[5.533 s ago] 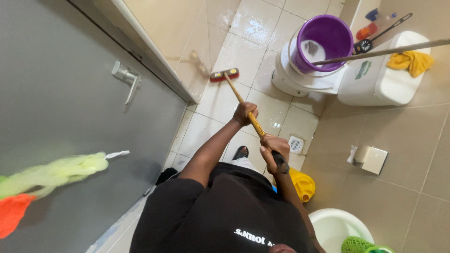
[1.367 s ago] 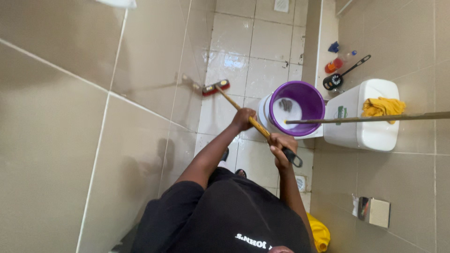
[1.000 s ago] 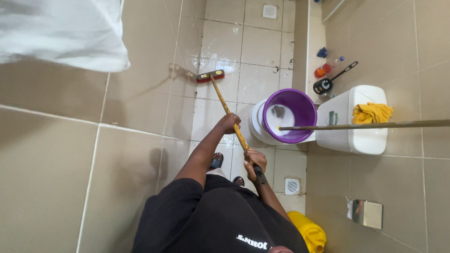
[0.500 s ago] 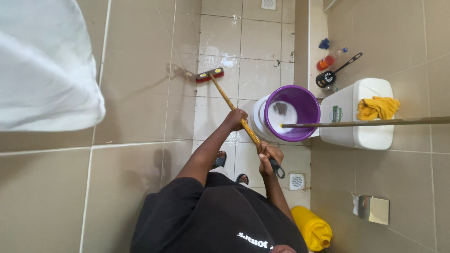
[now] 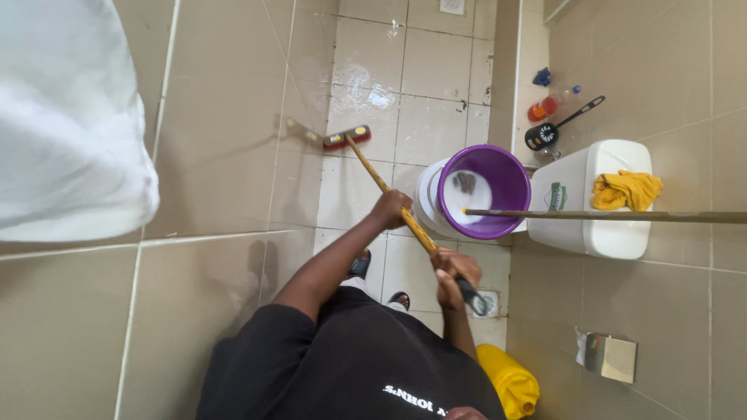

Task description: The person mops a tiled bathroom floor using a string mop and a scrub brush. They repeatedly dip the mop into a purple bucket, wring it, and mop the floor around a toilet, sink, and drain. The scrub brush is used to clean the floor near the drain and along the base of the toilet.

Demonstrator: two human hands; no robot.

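Both my hands grip a long yellow-handled scrubbing brush (image 5: 381,183). My left hand (image 5: 391,208) holds the shaft midway. My right hand (image 5: 454,272) holds it near the black end grip. The red brush head (image 5: 347,138) rests on the wet pale floor tiles (image 5: 424,124) beside the beige wall. A purple bucket (image 5: 482,190) with foamy water stands on the closed toilet just right of my left hand.
A thin stick (image 5: 607,215) lies across the bucket and the white cistern (image 5: 599,198), which carries a yellow cloth (image 5: 626,190). A toilet brush (image 5: 556,128) and bottles stand in the far corner. A floor drain (image 5: 486,299), a yellow jug (image 5: 507,381), a paper holder (image 5: 607,356), and white cloth (image 5: 70,117) at left.
The brush head slid a little toward me along the wall, and my right hand pulled back over the floor drain. The view shifted slightly.
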